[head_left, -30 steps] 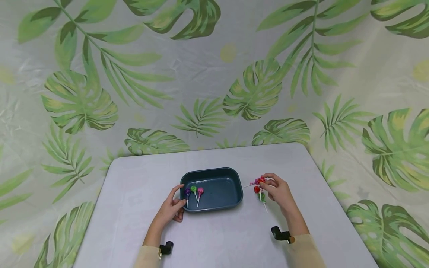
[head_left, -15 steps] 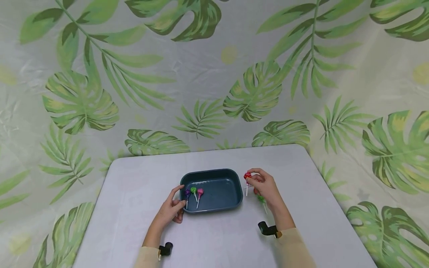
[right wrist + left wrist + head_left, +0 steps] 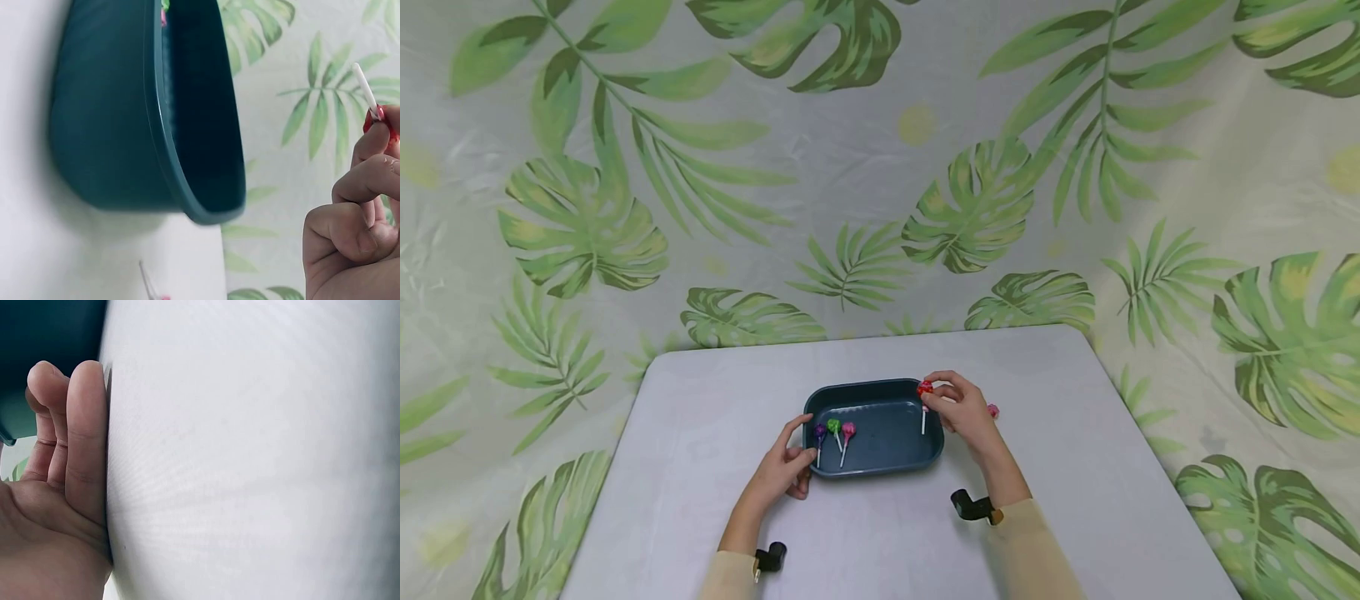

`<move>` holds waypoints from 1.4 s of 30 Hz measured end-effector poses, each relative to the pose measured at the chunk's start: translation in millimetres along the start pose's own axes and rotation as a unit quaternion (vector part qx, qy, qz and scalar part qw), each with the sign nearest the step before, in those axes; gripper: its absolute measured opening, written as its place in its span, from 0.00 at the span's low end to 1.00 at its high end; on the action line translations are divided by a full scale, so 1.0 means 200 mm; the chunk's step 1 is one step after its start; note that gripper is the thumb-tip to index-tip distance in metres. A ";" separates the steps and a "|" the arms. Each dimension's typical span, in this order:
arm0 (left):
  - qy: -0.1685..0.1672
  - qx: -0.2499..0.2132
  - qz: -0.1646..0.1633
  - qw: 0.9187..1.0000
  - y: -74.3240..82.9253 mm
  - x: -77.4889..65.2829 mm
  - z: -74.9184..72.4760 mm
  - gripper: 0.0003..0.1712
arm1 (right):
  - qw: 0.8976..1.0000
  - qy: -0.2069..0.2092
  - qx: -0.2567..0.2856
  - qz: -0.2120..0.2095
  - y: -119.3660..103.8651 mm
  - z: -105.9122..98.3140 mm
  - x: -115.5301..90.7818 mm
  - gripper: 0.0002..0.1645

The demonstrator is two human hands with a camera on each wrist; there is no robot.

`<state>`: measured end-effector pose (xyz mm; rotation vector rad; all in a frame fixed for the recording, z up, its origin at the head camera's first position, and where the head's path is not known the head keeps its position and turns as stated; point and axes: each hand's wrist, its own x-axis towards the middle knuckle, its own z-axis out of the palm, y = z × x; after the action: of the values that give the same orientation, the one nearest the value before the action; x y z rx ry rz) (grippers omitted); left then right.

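Observation:
My right hand [image 3: 964, 414] pinches a red lollipop [image 3: 924, 388] by its wrapped head, its white stick pointing down over the right end of the dark teal tray [image 3: 880, 471]. In the right wrist view, the lollipop's stick [image 3: 365, 87] juts out from between thumb and fingers, away from the tray wall [image 3: 106, 125]. At the tray's left end, my left hand [image 3: 780, 468] grips the rim with thumb and fingers. Inside the tray's left part lie a purple lollipop [image 3: 820, 431], a green lollipop [image 3: 834, 425] and a pink lollipop [image 3: 848, 429].
Another pink lollipop [image 3: 993, 411] lies on the white table [image 3: 880, 533], partly hidden behind my right hand. Any others there are covered by my hand and forearm. A leaf-patterned cloth [image 3: 850, 192] hangs behind the table's far edge.
My right hand has lifted the red lollipop from the group on the table's right and carried it left, over the tray's right end. The left hand and tray have stayed put.

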<state>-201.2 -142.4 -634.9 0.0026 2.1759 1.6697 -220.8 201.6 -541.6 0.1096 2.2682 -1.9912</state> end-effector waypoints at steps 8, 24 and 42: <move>0.007 -0.001 -0.001 1.000 -0.02 0.01 0.00 0.34 | 1.000 -0.028 -0.006 -0.007 0.01 0.12 0.03 0.22; -0.020 -0.003 -0.008 1.000 0.10 -0.06 -0.02 0.36 | 0.997 -0.070 -0.018 -0.010 0.13 0.32 0.08 0.19; -0.023 -0.009 -0.007 1.000 0.12 -0.07 -0.02 0.36 | 0.995 -0.092 -0.034 0.017 0.20 0.43 0.13 0.19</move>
<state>-194.8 -142.3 -607.3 0.0217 2.1230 1.6650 -236.8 120.1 -595.8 -0.0398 2.2013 -1.8228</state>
